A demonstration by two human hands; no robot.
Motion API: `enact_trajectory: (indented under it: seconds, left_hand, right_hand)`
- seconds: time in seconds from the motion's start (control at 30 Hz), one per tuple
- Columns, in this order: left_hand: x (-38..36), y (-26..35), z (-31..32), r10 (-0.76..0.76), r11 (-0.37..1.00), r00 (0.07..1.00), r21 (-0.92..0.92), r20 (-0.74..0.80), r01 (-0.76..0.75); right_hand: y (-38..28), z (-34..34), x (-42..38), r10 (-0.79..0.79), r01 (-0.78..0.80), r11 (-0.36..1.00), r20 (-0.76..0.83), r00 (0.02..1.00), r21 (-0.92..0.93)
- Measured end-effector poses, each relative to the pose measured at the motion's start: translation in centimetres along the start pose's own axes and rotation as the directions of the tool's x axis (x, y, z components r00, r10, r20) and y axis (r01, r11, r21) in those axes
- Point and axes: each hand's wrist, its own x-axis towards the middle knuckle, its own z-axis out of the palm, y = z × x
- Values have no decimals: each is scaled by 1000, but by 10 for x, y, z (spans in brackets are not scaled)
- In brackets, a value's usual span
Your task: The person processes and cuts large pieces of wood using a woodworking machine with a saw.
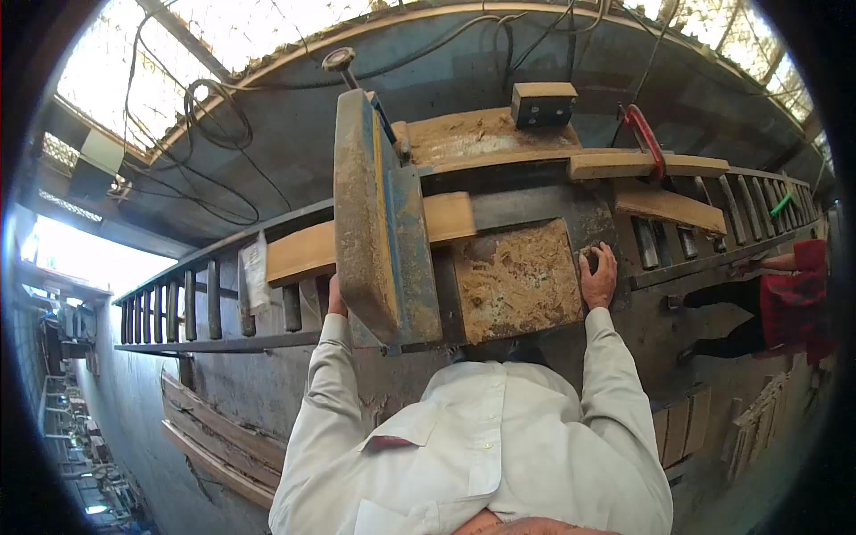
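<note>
My left hand point(336, 296) is beside the tall, dusty machine housing point(361, 209), which hides most of its fingers. A light wooden board point(303, 250) lies across the rollers behind that hand and passes behind the housing, its other end showing on the right side. My right hand point(601, 278) rests at the right edge of the machine table, beside a square plate point(522, 276) covered in sawdust. Its fingers are curled around a small dark piece, too little of which shows to name.
Roller conveyors point(214, 299) extend to both sides. A red clamp point(658, 147) grips a wooden strip point(615, 167) at the back, near another board point(669, 207). Planks point(223, 437) lie on the floor at left. A person in red point(794, 299) stands at right. Cables point(223, 134) hang behind.
</note>
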Motion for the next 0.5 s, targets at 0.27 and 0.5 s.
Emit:
enact_trajectory:
  seconds: [0.27, 0.5]
  left_hand:
    - [-18, 20, -71, -89, 984, 931, 112, -353, 136]
    - [47, -10, -156, 189, 982, 877, 104, -443, -158]
  right_hand:
    - [-2, 5, 3, -48, 48, 999, 1, 999, -18]
    - [-5, 6, 3, -38, 37, 999, -27, 999, -40]
